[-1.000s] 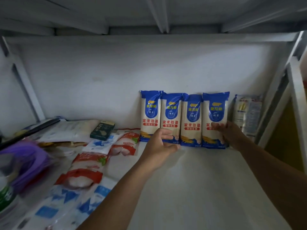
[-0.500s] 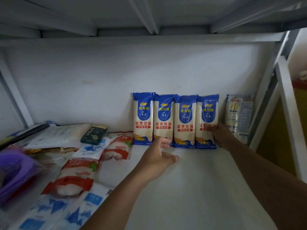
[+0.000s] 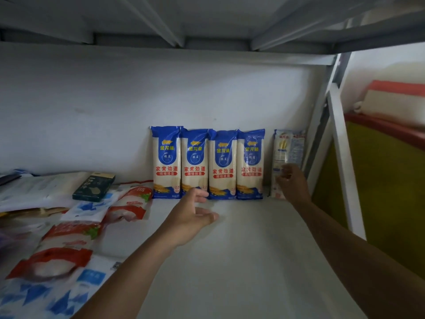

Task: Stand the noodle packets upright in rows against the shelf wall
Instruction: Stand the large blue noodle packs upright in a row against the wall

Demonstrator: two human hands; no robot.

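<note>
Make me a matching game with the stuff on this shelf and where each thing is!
Things:
1. four blue noodle packets
2. pale noodle packet
3. dark green box
4. red-and-white packets

Places:
A. lying flat, front left
B. standing side by side against the back wall
C. lying left of the blue row
D. upright in the right corner, by the right hand

Pairs: 1-B, 2-D, 3-C, 4-A

Four blue-and-cream noodle packets (image 3: 208,164) are stood upright, side by side, against the white shelf wall (image 3: 115,116).
</note>
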